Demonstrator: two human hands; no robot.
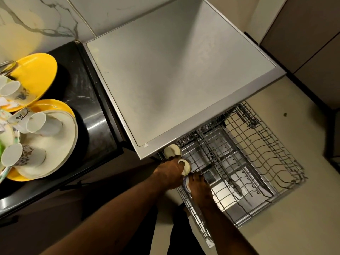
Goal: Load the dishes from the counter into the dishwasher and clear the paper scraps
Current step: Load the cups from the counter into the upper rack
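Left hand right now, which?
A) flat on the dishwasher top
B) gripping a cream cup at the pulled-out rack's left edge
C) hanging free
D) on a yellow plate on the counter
B: the left hand grips a cream cup at the rack's left edge, beside a second cup already set there; the right hand holds a blue-rimmed cup.
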